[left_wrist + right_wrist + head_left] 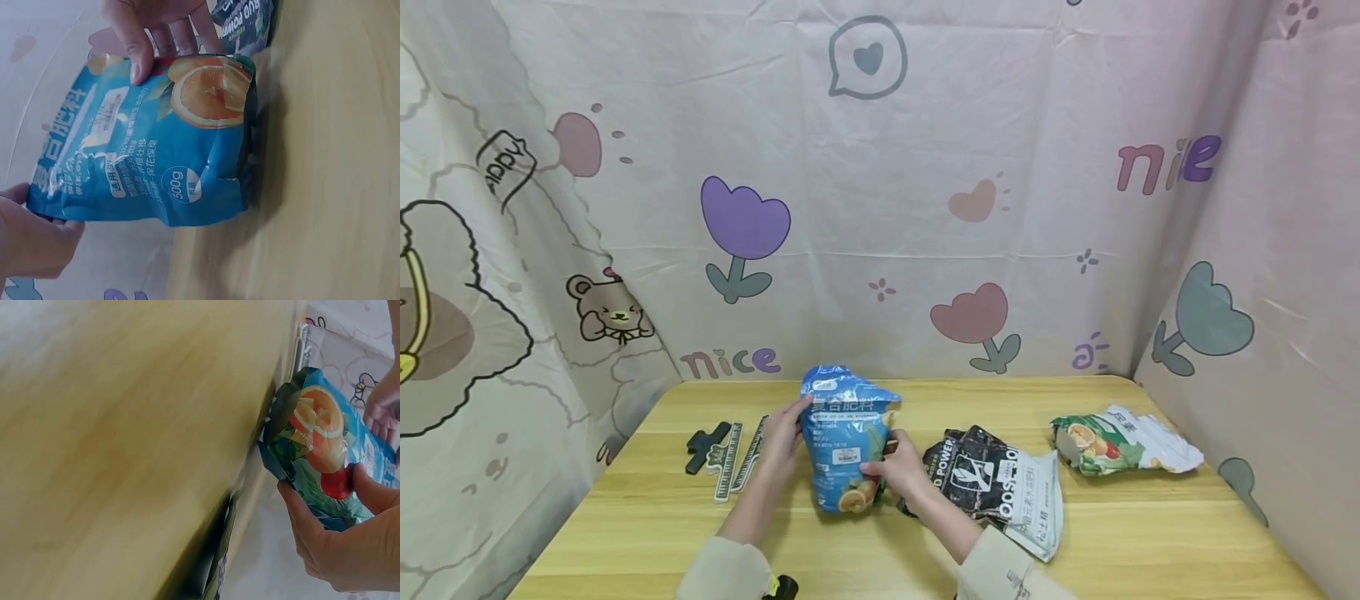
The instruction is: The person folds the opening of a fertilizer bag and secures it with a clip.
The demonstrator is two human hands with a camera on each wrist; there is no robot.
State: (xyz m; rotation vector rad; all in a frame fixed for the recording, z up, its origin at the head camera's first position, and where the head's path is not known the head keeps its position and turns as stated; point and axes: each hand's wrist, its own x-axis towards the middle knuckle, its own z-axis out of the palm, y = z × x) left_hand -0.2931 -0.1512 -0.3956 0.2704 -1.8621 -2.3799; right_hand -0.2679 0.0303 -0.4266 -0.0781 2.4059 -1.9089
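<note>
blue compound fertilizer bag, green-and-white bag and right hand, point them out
blue compound fertilizer bag [842, 437]: head view, middle of its front
green-and-white bag [1123, 444]: head view, printed face
right hand [906, 471]: head view, back of the hand

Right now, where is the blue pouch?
In the head view, the blue pouch is held between left hand and right hand, left of the black packages.

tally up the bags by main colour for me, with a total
Blue: 1, the held bag
Black: 2, the POWER bag and the pale-ended bag overlapping it
Green and white: 1, the citrus-print bag at the far right
Total: 4
</note>
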